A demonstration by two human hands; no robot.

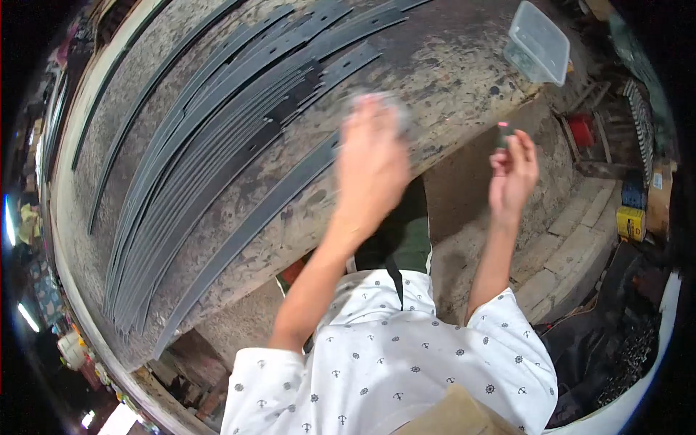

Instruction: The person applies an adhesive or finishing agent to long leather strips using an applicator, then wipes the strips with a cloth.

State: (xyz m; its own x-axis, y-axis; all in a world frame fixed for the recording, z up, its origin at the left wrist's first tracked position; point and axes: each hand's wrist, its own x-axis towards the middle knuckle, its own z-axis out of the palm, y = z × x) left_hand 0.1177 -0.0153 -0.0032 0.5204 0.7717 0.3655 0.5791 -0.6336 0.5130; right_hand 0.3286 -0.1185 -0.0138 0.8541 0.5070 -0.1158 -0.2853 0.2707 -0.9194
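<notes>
My left hand [373, 156] is over the near end of a long grey metal strip [264, 206] and is smeared by motion. Under its fingers is a blurred pale grey rag [397, 109], bunched against the strip's end. Raised off the table's near edge, my right hand [516, 174] pinches a small dark stick-like piece [504, 134] with a bright pink tip; its exact kind is not clear. Beyond the single strip lies a stack of similar curved-looking strips [210, 138], several with holes near their ends.
The stained, worn table [442, 80] carries a clear plastic box [540, 47] at its far right corner. To the right are a wooden frame with a red part [580, 130], a yellow box [631, 223] and brick steps [562, 254]. Dark cloth-like material [594, 341] lies at lower right.
</notes>
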